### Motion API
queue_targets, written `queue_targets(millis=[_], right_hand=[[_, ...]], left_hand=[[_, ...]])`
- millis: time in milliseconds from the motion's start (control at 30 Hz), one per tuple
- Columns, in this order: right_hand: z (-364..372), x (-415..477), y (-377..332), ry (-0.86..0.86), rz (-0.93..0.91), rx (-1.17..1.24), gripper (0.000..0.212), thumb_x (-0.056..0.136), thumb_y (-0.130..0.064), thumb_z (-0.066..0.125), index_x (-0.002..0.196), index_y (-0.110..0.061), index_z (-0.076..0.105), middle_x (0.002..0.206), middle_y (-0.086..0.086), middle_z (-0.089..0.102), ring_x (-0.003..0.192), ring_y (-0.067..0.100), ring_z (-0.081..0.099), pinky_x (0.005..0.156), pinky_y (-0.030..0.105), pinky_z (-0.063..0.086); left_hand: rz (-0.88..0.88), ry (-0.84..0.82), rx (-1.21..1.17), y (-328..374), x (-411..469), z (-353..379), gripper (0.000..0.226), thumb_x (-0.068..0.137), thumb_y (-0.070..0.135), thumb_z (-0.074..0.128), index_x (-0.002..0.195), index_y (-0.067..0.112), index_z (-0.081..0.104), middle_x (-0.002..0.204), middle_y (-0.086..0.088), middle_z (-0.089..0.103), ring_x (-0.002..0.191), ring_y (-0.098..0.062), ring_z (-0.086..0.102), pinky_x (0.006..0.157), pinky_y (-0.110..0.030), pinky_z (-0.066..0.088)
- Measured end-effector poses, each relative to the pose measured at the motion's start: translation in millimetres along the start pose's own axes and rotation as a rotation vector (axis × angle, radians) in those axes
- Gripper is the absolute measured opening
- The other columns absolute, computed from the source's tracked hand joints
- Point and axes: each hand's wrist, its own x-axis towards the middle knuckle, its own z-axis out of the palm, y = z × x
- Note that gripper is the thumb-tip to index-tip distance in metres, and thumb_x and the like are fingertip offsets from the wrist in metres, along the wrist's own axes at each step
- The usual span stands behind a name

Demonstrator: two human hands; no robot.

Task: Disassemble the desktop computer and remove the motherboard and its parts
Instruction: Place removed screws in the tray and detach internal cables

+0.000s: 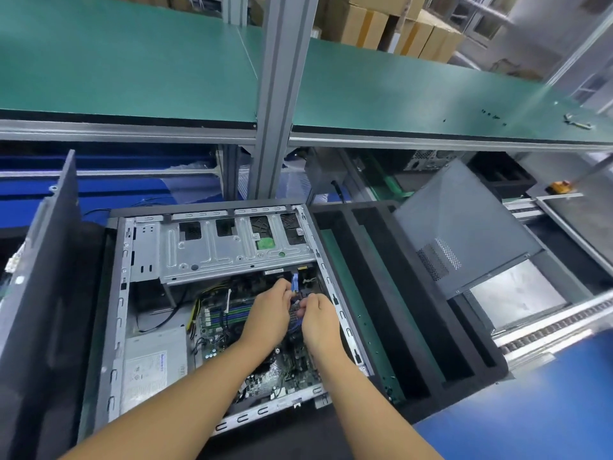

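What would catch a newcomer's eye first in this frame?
The open computer case lies on its side at centre, and both hands meet inside it: the left hand and right hand pinch a blue cable over the motherboard. A grey side panel leans to the right.

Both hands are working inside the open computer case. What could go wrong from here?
The left hand and right hand pinch the blue cable close above the motherboard; a slanted tug might bend its connector. The metal drive cage edge sits just beyond the knuckles and could scrape them.
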Motion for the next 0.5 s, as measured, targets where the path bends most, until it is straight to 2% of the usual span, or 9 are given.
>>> queue_targets(millis=[67,167,200,267,333,400,500], right_hand=[[-1,0,-1,0.008,-0.008,0.003,0.027,0.101,-0.025,0.036,0.086,-0.019,0.057,0.075,-0.007,0.061,0.058,0.002,0.051,0.051,0.017,0.039],[-3,1,-2,0.013,0.003,-0.052,0.028,0.105,-0.024,0.032,0.087,-0.015,0.051,0.083,-0.003,0.059,0.072,0.01,0.054,0.065,0.028,0.041],[-3,0,-2,0.005,-0.009,-0.059,0.029,0.106,-0.024,0.031,0.086,-0.016,0.049,0.083,-0.003,0.058,0.073,0.01,0.054,0.065,0.03,0.039],[-2,-1,-2,-0.011,-0.045,-0.001,0.028,0.104,-0.024,0.034,0.082,-0.019,0.049,0.078,-0.005,0.056,0.067,0.009,0.052,0.06,0.028,0.038],[-2,-2,-4,-0.045,-0.04,0.095,0.022,0.1,-0.02,0.038,0.079,-0.019,0.047,0.073,-0.005,0.053,0.062,0.01,0.047,0.058,0.027,0.036],[-4,-1,-4,-0.099,-0.051,0.135,0.013,0.095,-0.021,0.044,0.084,-0.019,0.049,0.074,-0.005,0.054,0.063,0.01,0.048,0.059,0.026,0.038],[-4,-2,-5,-0.142,-0.174,0.098,0.007,0.094,-0.032,0.056,0.088,-0.032,0.054,0.081,-0.009,0.063,0.068,0.0,0.059,0.059,0.013,0.042]], left_hand=[[0.01,-0.015,0.019,1,-5,2,0.018,0.102,0.016,0.041,0.087,0.022,0.047,0.068,0.006,0.053,0.056,-0.014,0.042,0.052,-0.033,0.028],[0.082,-0.13,0.087,4,-22,9,0.024,0.098,0.013,0.046,0.077,0.025,0.043,0.066,0.003,0.054,0.06,-0.018,0.046,0.055,-0.037,0.035],[0.088,-0.113,0.056,6,-23,7,0.022,0.098,0.014,0.045,0.078,0.025,0.046,0.067,0.002,0.056,0.061,-0.018,0.05,0.058,-0.038,0.04],[0.078,-0.047,-0.039,11,-13,1,0.023,0.099,0.015,0.045,0.08,0.027,0.049,0.067,0.002,0.06,0.06,-0.01,0.054,0.058,-0.03,0.043],[0.085,-0.077,-0.086,15,-7,-7,0.024,0.1,0.015,0.047,0.082,0.029,0.053,0.072,0.004,0.064,0.065,-0.007,0.058,0.062,-0.026,0.046],[0.087,-0.085,-0.099,14,-10,-11,0.024,0.099,0.015,0.053,0.085,0.033,0.06,0.082,0.009,0.063,0.076,-0.002,0.059,0.069,-0.018,0.045],[0.072,-0.039,-0.117,3,-21,-14,0.022,0.096,0.015,0.062,0.108,0.031,0.071,0.102,0.011,0.057,0.096,0.001,0.055,0.085,-0.014,0.041]])
